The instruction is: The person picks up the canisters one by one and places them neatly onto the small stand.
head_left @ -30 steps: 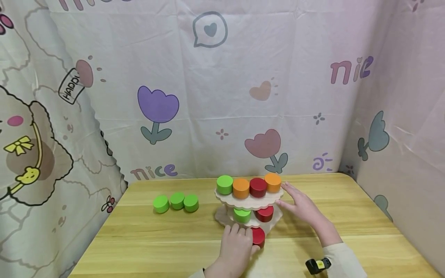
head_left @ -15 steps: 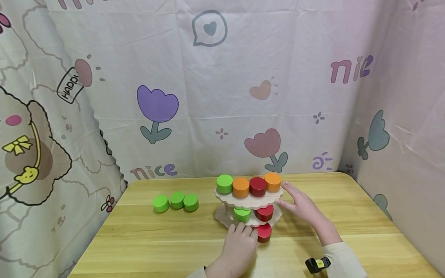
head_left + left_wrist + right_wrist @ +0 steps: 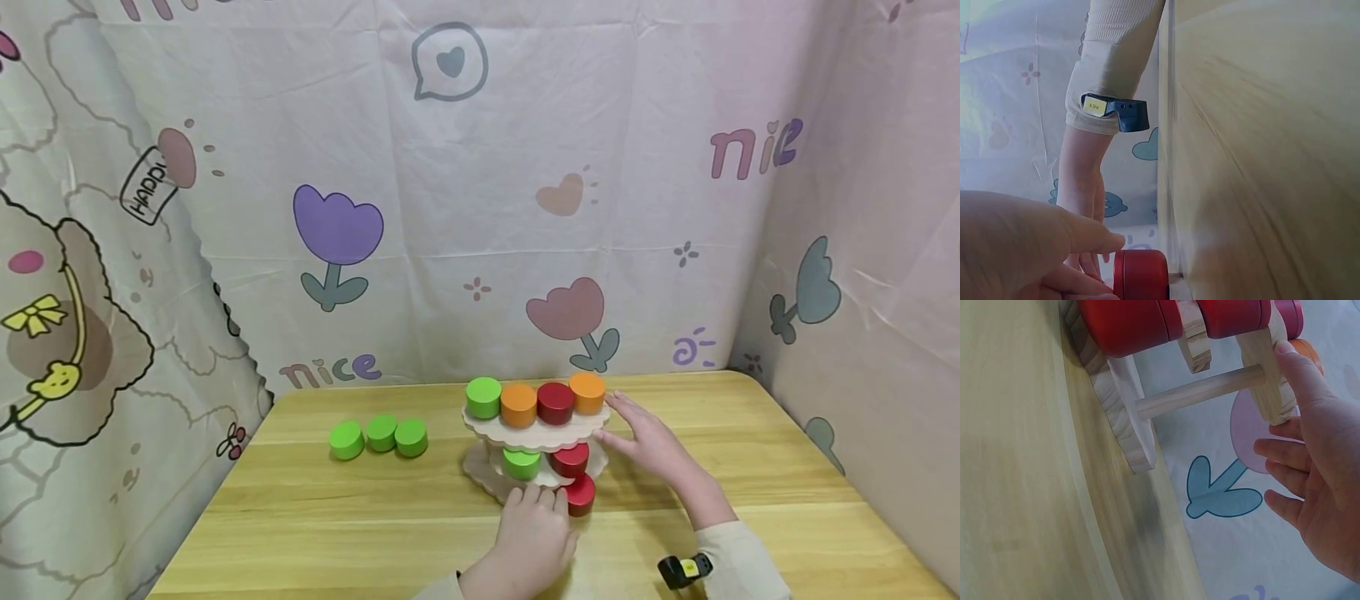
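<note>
A wooden tiered stand (image 3: 532,435) with scalloped tiers stands on the table, bearing round wooden blocks. My left hand (image 3: 528,533) is low at its front, fingertips against the left side of a red block (image 3: 581,495) at the lowest tier. In the left wrist view the thumb tip reaches that red block's (image 3: 1142,275) upper edge. On the stand's right, my right hand (image 3: 652,446) rests with thumb and fingers at the top tier's rim; its thumb touches the tier's edge in the right wrist view. The middle tier shows a green block (image 3: 521,463) and a red block (image 3: 570,460).
The top tier carries a green block (image 3: 483,398), an orange block (image 3: 518,405), a dark red block (image 3: 556,404) and another orange block (image 3: 587,393). Several green blocks (image 3: 382,433) lie on the table (image 3: 337,525) to the left. Printed cloth (image 3: 465,208) hangs behind.
My left hand has moved right and slightly away from me, and the red block has shifted the same way, further right along the lowest tier. The right hand stays in place.
</note>
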The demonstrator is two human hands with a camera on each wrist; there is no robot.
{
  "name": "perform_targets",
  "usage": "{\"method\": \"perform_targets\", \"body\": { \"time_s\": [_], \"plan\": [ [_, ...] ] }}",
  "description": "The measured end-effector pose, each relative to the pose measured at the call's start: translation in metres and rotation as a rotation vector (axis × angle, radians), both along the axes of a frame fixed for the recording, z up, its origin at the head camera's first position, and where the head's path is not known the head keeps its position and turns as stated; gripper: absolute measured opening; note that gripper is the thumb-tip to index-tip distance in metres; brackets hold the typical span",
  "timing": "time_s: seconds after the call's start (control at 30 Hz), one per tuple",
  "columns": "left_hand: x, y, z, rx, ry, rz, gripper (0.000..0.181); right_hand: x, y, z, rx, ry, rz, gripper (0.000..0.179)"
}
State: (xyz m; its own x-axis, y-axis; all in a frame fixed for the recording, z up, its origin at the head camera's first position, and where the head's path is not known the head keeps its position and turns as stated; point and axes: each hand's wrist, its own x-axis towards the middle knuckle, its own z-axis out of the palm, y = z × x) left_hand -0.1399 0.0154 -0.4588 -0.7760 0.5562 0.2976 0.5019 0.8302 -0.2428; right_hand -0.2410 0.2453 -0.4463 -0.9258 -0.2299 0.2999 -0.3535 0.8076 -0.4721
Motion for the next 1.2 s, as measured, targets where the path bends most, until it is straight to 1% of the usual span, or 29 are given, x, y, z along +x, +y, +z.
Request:
{"method": "perform_targets", "body": {
  "time_s": [0.1,0.27,0.3,0.37,0.5,0.6,0.73,0.87,1.0,1.2],
  "plan": [
    [0.001,0.0,0.001,0.001,0.001,-0.005,0.053,-0.001,-0.001,0.001,0.001,-0.005,0.0,0.073],
    [0.003,0.0,0.004,0.013,0.005,-0.054,0.048,-0.001,-0.002,0.001,-0.002,-0.001,0.004,0.073],
    [0.004,0.0,0.004,0.011,-0.003,-0.059,0.047,-0.001,-0.002,0.001,-0.003,-0.001,0.005,0.073],
    [0.004,0.0,0.004,0.0,-0.027,-0.058,0.048,-0.001,-0.002,0.001,-0.002,0.0,0.007,0.073],
    [0.002,0.001,0.003,-0.02,-0.11,-0.04,0.055,-0.001,-0.002,0.0,-0.004,0.005,0.006,0.073],
    [0.0,0.002,0.002,-0.013,-0.146,-0.039,0.06,0.0,-0.002,-0.001,-0.005,0.002,0.002,0.073],
    [-0.001,0.006,0.0,0.0,-0.124,-0.046,0.065,-0.001,-0.001,-0.001,-0.008,-0.005,-0.004,0.073],
    [-0.003,0.009,-0.001,-0.011,-0.091,-0.033,0.068,-0.001,0.0,-0.002,-0.006,-0.001,-0.004,0.073],
    [-0.007,0.013,-0.002,-0.013,-0.098,-0.011,0.071,-0.001,0.0,-0.002,-0.005,0.006,0.003,0.072],
    [-0.012,0.018,-0.005,-0.023,-0.128,0.02,0.074,-0.001,0.0,0.0,-0.004,0.003,0.0,0.072]
  ]
}}
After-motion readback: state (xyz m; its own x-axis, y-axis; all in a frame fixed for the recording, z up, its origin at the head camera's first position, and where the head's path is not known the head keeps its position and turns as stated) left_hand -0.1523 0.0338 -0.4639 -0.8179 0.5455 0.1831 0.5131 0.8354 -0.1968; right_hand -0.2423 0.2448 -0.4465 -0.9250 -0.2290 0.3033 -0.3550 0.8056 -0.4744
